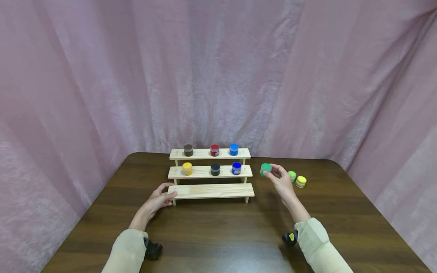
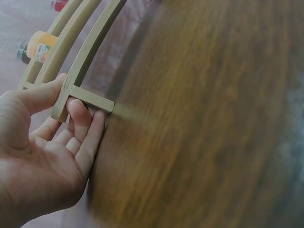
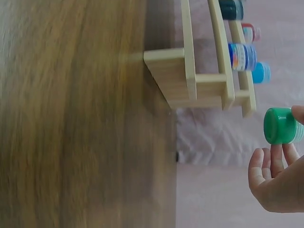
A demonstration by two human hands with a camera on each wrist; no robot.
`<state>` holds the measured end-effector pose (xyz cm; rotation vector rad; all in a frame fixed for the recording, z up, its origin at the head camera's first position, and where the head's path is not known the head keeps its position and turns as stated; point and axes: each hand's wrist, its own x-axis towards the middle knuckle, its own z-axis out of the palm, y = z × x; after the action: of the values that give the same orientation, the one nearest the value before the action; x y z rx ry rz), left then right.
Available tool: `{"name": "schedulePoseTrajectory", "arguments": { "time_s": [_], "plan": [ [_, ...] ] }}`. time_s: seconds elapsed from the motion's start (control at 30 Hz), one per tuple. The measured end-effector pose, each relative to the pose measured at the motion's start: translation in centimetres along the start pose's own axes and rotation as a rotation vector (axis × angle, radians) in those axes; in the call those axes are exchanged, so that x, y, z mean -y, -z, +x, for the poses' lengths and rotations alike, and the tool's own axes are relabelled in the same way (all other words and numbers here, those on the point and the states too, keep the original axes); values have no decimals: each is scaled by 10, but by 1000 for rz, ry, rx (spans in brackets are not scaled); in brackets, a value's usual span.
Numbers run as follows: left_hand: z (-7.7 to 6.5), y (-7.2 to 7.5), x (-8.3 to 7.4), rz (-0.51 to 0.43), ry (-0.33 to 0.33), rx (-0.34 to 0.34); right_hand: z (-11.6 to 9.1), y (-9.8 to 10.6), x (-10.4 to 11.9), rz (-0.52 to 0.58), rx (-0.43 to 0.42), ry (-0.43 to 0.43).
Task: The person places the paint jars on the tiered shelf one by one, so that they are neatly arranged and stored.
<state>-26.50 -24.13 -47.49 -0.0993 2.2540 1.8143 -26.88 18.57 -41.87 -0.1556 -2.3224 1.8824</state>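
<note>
Currently, a wooden three-step rack (image 1: 211, 191) stands toward the far edge of a dark table (image 1: 205, 235). The left hand (image 1: 157, 200) grips the left end of its lowest shelf, thumb on top, fingers curled below around the leg. The right hand (image 1: 281, 182) pinches a green jar (image 1: 265, 170) between thumb and fingers, in the air just beyond the middle shelf's right end. A light green jar (image 1: 291, 175) and a yellow jar (image 1: 301, 182) sit behind that hand, toward the table's far right corner. Along the top shelf are brown (image 1: 188, 150), red (image 1: 214, 150) and light blue (image 1: 233, 149) jars; along the middle one, orange-yellow (image 1: 187, 169), black (image 1: 215, 169) and dark blue (image 1: 236, 168). The lowest holds no jar. Good handling here likely means a light, even pinch, the jar level and clear of the shelf ends, and the left hand bracing the rack without lifting its corner.
</note>
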Motion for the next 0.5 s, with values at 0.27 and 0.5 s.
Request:
{"name": "schedulePoseTrajectory", "arguments": {
  "time_s": [0.27,0.5],
  "plan": [
    [2,0,1,-4,-11,-1,-6,-21,4,16,38,43],
    [3,0,3,-21,-3,-2,-10,-40,3,61,26,70]
  ]
}}
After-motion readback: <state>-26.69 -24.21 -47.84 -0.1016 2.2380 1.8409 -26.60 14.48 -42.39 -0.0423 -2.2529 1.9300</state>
